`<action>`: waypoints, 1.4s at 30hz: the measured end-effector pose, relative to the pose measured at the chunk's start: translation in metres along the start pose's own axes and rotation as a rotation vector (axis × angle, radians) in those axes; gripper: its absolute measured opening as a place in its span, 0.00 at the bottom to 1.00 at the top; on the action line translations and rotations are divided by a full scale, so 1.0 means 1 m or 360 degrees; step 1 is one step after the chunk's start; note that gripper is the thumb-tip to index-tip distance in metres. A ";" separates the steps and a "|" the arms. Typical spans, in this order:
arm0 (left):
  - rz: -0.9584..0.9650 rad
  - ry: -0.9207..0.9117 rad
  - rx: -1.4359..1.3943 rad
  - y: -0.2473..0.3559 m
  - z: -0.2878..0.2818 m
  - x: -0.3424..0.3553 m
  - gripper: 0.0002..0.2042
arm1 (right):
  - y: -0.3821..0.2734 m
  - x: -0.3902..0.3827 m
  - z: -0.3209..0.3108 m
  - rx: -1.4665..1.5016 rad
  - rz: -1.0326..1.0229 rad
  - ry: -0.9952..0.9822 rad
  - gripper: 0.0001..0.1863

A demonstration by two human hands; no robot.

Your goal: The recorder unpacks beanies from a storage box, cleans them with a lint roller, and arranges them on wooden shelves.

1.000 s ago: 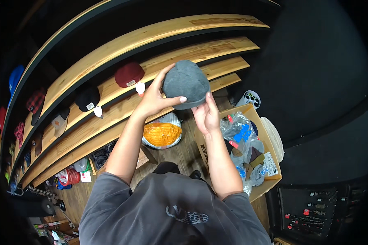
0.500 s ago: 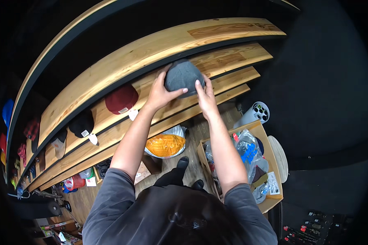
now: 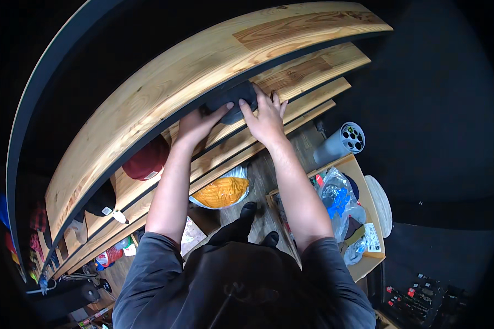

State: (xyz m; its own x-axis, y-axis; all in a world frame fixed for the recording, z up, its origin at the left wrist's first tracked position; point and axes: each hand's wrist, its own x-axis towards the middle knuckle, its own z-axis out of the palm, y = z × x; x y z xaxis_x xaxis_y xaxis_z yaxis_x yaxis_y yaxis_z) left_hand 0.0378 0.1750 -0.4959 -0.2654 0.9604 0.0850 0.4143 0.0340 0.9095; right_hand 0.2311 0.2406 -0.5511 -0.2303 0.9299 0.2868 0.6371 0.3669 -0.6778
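Dark-grey rounded fabric cap (image 3: pixel 234 95) over light-wood plank shelf (image 3: pixel 308 70); contact unclear. Left hand (image 3: pixel 195 129), fingers shadowed, and right hand (image 3: pixel 267 122), outer fingers fanned, grip opposite sides, thumbs nearmost, presumably preserving soft crown's shape.

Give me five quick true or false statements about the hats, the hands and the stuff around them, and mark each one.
1. The left hand touches the gray hat. True.
2. The right hand is away from the gray hat. False: the right hand touches it too.
3. The maroon hat sits right of the gray hat. False: the maroon hat is on its left.
4. The pale cylinder has round openings in its top. True.
5. The cardboard box holds nothing. False: the cardboard box contains clear plastic packaging, among other things.
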 end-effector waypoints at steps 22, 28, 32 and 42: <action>0.0481 0.0301 0.0532 -0.013 0.026 -0.004 0.36 | 0.041 -0.138 -0.042 0.0260 0.0039 0.0391 0.39; 0.1634 0.0350 0.0620 -0.001 0.127 -0.075 0.26 | 0.132 -0.285 -0.084 0.0087 0.0702 0.0575 0.28; 0.1220 -0.0881 0.0294 -0.021 0.247 -0.165 0.27 | 0.212 -0.410 -0.090 0.0057 0.1379 0.0522 0.31; 0.0781 -0.1782 0.1937 -0.069 0.378 -0.263 0.49 | 0.305 -0.505 -0.116 -0.0430 0.1412 0.0735 0.08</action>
State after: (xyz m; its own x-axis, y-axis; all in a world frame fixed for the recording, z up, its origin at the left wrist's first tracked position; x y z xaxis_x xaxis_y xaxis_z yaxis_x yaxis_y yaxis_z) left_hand 0.4081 0.0242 -0.7345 0.5459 0.6369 -0.5444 0.7741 -0.6320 0.0368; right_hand 0.6269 -0.1202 -0.8241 0.6708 0.7410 0.0287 0.5967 -0.5164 -0.6142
